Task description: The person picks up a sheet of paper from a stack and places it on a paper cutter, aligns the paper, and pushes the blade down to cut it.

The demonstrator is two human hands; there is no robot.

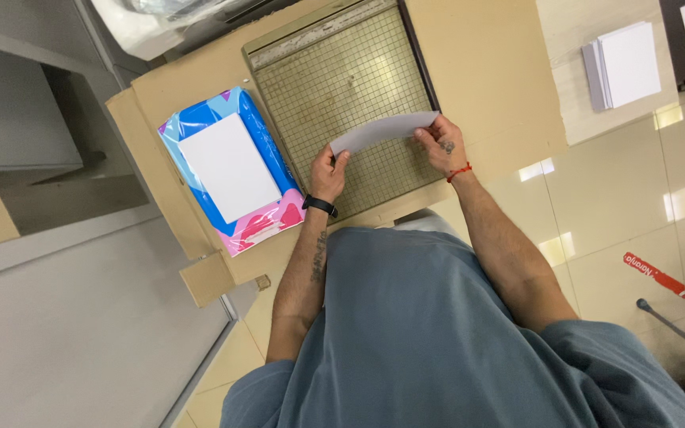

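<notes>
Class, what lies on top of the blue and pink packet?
A white stack of paper lies on the packet, covering its middle. Only the packet's coloured border shows; what is inside cannot be seen.

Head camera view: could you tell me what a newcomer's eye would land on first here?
First, the curved grey paper strip held between the left hand and right hand over the gridded paper cutter. Next, the bright blue-and-pink paper pack lying left of the cutter on the cardboard surface.
</notes>
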